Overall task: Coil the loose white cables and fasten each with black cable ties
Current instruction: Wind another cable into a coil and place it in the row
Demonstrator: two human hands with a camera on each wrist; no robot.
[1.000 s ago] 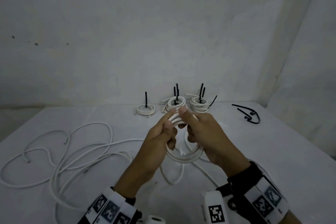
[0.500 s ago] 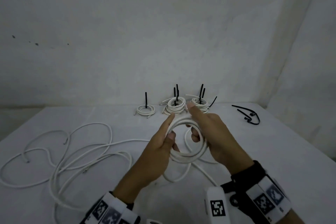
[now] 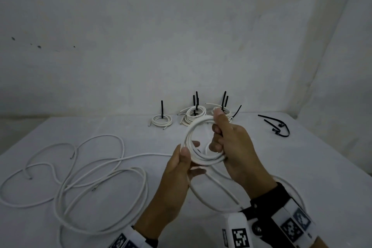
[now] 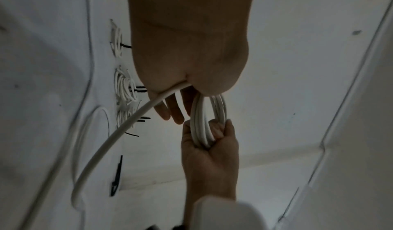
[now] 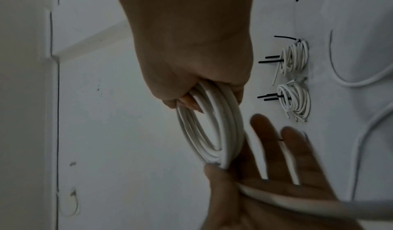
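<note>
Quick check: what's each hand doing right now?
Left hand: thumb pinches the cable coil at its lower edge.
Right hand: fingers curled round the coil's right side.

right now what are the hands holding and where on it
Both hold the white cable coil. The right hand grips its right side, fingers curled through the loop; the left hand pinches its lower left rim under the thumb.
</note>
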